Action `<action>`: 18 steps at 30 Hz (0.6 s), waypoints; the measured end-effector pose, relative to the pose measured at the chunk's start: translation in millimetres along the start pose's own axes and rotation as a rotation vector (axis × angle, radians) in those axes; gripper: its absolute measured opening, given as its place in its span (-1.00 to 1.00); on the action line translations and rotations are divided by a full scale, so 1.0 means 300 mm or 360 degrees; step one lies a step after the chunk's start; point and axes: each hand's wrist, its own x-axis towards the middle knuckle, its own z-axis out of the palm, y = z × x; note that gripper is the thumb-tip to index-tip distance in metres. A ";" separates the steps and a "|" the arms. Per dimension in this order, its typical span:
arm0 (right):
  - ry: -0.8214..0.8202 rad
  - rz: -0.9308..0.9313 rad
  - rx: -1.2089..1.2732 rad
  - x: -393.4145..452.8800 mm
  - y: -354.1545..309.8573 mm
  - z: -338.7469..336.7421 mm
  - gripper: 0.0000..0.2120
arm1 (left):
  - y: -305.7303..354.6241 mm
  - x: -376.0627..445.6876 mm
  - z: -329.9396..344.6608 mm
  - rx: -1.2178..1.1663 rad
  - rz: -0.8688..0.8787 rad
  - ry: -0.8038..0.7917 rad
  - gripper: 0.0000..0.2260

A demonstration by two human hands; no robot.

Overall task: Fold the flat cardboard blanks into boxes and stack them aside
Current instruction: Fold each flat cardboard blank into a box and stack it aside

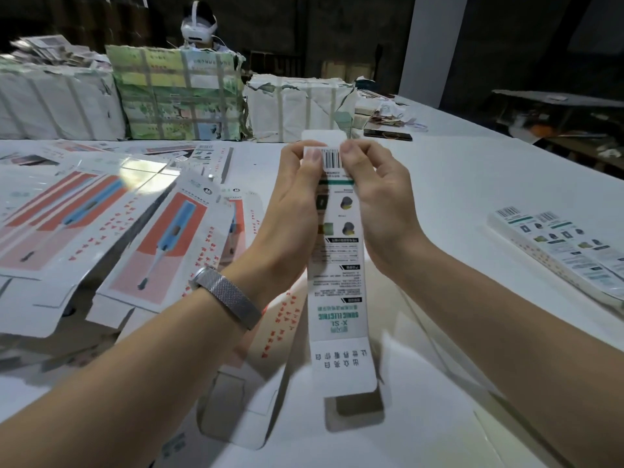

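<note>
I hold a long, narrow white box (337,282) with green and black print above the table, its far end up. My left hand (290,204) grips the left side near the top, thumb on the barcode panel. My right hand (374,204) pinches the right side of the same end. A white flap (320,135) sticks up behind my fingers. The near end flap hangs open toward me. Flat blanks (101,224) with red and blue toothbrush print lie spread on the left. Folded boxes (560,244) lie side by side at the right.
Wrapped paper bundles (175,92) line the far side of the white table (456,184). A dark phone (387,134) lies beyond my hands. A person with a white headset (199,27) sits behind the bundles. The table's right edge drops to a dark floor.
</note>
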 end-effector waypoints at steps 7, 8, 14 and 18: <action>-0.0075 -0.0009 0.0250 -0.013 0.011 -0.010 -0.85 | -0.009 -0.004 0.004 -0.0003 -0.0037 0.0002 -0.83; -0.0059 -0.0016 0.0292 -0.011 0.014 -0.011 -0.92 | -0.012 -0.004 0.005 -0.0023 -0.0047 0.0010 -0.83; -0.0054 0.0092 0.0533 -0.001 0.015 -0.023 -0.82 | -0.020 -0.017 0.015 -0.0117 -0.0097 0.0037 -0.84; -0.0106 0.0146 0.0486 -0.008 0.020 -0.029 -0.93 | -0.023 -0.021 0.015 -0.0132 -0.0158 0.0056 -0.78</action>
